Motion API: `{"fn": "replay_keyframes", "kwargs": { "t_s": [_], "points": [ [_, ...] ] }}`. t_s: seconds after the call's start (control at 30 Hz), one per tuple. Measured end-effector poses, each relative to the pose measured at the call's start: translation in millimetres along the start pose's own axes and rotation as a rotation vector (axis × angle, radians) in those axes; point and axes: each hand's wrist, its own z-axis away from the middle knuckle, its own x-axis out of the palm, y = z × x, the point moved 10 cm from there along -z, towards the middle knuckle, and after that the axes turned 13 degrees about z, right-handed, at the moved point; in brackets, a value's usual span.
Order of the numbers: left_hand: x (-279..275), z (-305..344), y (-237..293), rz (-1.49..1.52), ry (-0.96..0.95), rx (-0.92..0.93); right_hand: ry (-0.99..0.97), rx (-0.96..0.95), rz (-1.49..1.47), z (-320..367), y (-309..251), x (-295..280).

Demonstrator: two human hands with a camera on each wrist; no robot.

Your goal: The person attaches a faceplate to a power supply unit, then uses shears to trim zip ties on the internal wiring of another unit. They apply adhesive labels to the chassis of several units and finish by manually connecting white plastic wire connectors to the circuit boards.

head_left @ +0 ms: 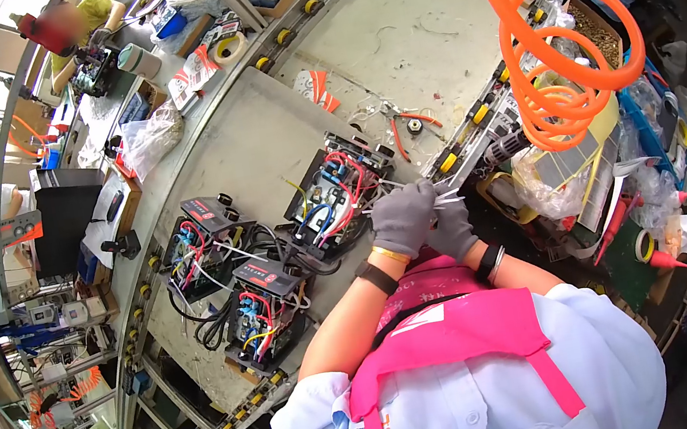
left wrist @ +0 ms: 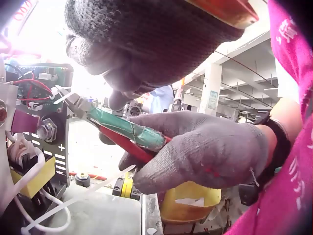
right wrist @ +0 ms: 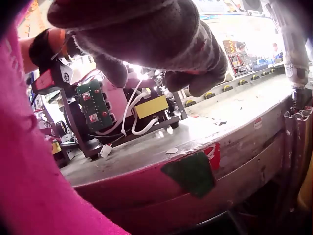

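Note:
Close together at the near edge of an open electrical unit (head_left: 335,189) are my gloved left hand (head_left: 403,221) and right hand (head_left: 454,228). In the left wrist view, my right hand (left wrist: 200,152) grips pliers (left wrist: 127,128) with green and red handles. Their tips are at a small white connector by the unit's circuit board (left wrist: 46,81). My left hand (left wrist: 142,44) is bent over the pliers; what its fingers touch is hidden. A long white cable tie (left wrist: 88,193) slants below. In the right wrist view, my right hand (right wrist: 142,39) covers part of the unit, above its yellow block (right wrist: 151,106).
Two more open units (head_left: 199,237) (head_left: 263,303) with loose black cables stand to the left. Orange-handled pliers (head_left: 399,135) lie beyond the unit. A coiled orange hose (head_left: 561,81) hangs at the right, above plastic bags (head_left: 555,190). Roller rails (head_left: 448,162) edge the work surface.

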Motion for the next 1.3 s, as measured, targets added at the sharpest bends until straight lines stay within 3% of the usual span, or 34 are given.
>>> {"fn": "replay_keyframes", "kwargs": {
  "t_s": [0.27, 0.37, 0.47, 0.67, 0.77, 0.9, 0.93, 1.03, 1.07, 1.17, 1.2, 1.3],
  "points": [
    [3, -1, 0, -0.006, 0.001, -0.01, -0.025, -0.01, -0.015, -2, 4, 3],
    [2, -1, 0, 0.011, 0.002, -0.018, 0.01, 0.068, -0.155, -5, 12, 12],
    [2, -1, -2, 0.034, 0.004, -0.032, 0.038, -0.023, -0.222, -7, 3, 8],
    [1, 15, -14, 0.232, 0.031, -0.037, -0.332, -0.05, -0.378, 21, 21, 55],
    [-5, 53, -18, 0.428, 0.053, 0.008, -0.22, 0.026, -0.349, 17, 19, 15],
    [38, 125, -67, 0.445, -0.08, -0.35, -0.529, 0.121, -0.127, 34, 32, 21],
    [49, 137, -73, 0.325, -0.212, -0.381, -0.545, 0.101, -0.078, 36, 33, 28],
    [37, 133, -69, 0.285, -0.118, -0.356, -0.517, 0.023, 0.143, 21, 14, 20],
    [39, 128, -66, 0.277, -0.131, -0.322, -0.409, -0.053, 0.214, 17, 11, 16],
    [35, 101, -64, 0.327, -0.155, -0.403, -0.269, 0.012, 0.226, 3, 22, 0],
    [53, 97, -73, 0.231, -0.255, -0.45, -0.283, 0.03, 0.22, 0, 27, -4],
    [77, 81, -92, 0.19, -0.318, -0.61, -0.26, -0.001, 0.311, -1, 43, -12]
  ]
}}
